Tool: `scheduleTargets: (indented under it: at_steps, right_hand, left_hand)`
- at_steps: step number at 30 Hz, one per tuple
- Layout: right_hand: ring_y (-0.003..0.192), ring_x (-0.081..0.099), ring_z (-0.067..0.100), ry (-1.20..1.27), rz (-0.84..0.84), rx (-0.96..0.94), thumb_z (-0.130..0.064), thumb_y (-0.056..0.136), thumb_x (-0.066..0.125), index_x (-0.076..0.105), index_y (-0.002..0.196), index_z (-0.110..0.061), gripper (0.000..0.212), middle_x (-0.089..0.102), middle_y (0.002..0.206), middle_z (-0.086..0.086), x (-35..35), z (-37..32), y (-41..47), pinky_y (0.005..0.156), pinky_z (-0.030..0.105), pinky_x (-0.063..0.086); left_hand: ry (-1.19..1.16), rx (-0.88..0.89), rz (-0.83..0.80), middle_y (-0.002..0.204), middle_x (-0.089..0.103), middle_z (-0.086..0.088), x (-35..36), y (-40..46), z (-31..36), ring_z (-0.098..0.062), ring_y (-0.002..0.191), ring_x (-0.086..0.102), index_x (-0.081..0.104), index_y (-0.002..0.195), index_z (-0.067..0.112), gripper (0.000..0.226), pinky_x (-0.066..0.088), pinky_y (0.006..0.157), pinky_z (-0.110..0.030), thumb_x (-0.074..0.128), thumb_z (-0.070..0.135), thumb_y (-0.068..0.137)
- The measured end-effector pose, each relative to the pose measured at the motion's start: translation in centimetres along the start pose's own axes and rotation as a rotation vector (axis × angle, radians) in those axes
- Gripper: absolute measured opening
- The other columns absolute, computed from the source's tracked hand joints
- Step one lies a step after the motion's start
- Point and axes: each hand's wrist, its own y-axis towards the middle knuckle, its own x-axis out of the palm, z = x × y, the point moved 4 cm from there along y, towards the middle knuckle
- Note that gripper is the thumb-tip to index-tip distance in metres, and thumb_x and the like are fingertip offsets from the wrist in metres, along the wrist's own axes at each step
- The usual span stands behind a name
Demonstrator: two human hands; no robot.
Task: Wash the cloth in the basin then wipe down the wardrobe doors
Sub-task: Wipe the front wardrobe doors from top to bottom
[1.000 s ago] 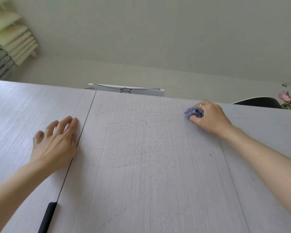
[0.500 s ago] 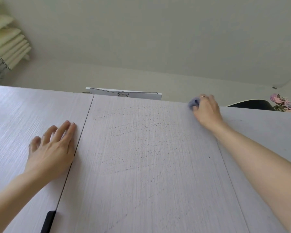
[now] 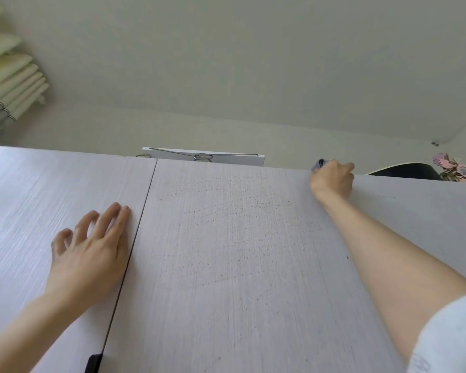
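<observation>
Pale wood-grain wardrobe doors fill the lower view; the middle door (image 3: 226,251) shows damp speckled wipe marks. My right hand (image 3: 332,179) is stretched up to the top edge of that door and grips a small bluish-purple cloth (image 3: 319,164), of which only a corner shows beyond the fingers. My left hand (image 3: 92,246) rests flat on the left door (image 3: 38,197), fingers spread, beside the dark seam between the two doors.
A white board with a wire hanger (image 3: 202,156) lies on top of the wardrobe. A black rounded object (image 3: 409,170) and pink flowers (image 3: 455,168) sit at the top right. Stacked folded bedding (image 3: 8,76) is at upper left. A black door handle (image 3: 93,363) shows at the bottom.
My right hand has slid the cloth up and to the right, from the upper door face to its top edge. My left hand has stayed on the left door.
</observation>
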Motion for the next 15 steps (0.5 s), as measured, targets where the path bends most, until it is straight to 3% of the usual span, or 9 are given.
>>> scheduleTargets:
  at_steps: [2,6,8,10,13,15]
  right_hand:
    - [0.113,0.046,0.038,0.000,-0.017,-0.011,-0.027,0.100,0.039,0.058,0.120,0.000,0.038,0.041,0.128,0.022,0.8,-1.2,-0.8,0.087,0.036,0.040]
    - [0.107,0.050,0.029,0.066,-0.194,-0.517,-0.026,0.095,0.044,0.065,0.103,-0.004,0.031,0.055,0.113,0.018,3.4,-7.8,-5.9,0.087,0.030,0.037]
    - [0.106,0.049,0.025,0.047,-0.271,-0.690,-0.025,0.093,0.045,0.064,0.100,-0.004,0.029,0.051,0.112,0.014,4.0,-9.6,-7.5,0.088,0.028,0.038]
    - [0.111,0.049,0.029,0.003,-0.196,-0.616,-0.022,0.093,0.043,0.064,0.110,-0.007,0.031,0.049,0.117,0.016,3.9,-9.2,-6.0,0.091,0.031,0.040]
    - [0.114,0.048,0.038,-0.031,-0.028,-0.215,-0.019,0.096,0.042,0.059,0.120,-0.002,0.033,0.042,0.126,0.020,2.3,-5.3,-2.5,0.092,0.036,0.041]
    - [0.114,0.046,0.039,-0.049,-0.036,-0.089,-0.018,0.097,0.043,0.056,0.121,0.001,0.034,0.039,0.129,0.021,2.2,-4.5,-2.6,0.091,0.037,0.041]
  left_hand:
    - [0.017,-0.002,-0.014,0.148,0.039,0.003,0.2,0.1,-0.2,-0.029,0.132,0.034,0.039,0.140,0.024,0.049,0.026,0.100,-0.055,0.025,0.029,0.094]
    - [0.020,0.013,-0.009,0.144,0.044,0.002,0.1,0.0,-0.2,-0.031,0.127,0.040,0.041,0.136,0.025,0.049,0.029,0.096,-0.057,0.026,0.032,0.090]
    - [0.029,0.015,-0.021,0.144,0.044,0.004,0.1,0.0,-0.3,-0.030,0.128,0.041,0.042,0.136,0.026,0.052,0.029,0.096,-0.056,0.024,0.034,0.088]
    - [0.042,0.031,-0.039,0.147,0.040,0.006,0.0,0.0,-0.6,-0.027,0.131,0.038,0.040,0.140,0.027,0.059,0.027,0.099,-0.053,0.017,0.038,0.087]
    - [0.039,0.055,-0.038,0.153,0.028,0.011,0.0,0.0,-0.8,-0.022,0.138,0.029,0.030,0.146,0.030,0.074,0.021,0.103,-0.047,-0.001,0.048,0.082]
    - [0.036,0.061,-0.042,0.155,0.021,0.014,0.1,0.0,-0.7,-0.019,0.140,0.024,0.024,0.148,0.032,0.079,0.018,0.104,-0.044,-0.008,0.050,0.078]
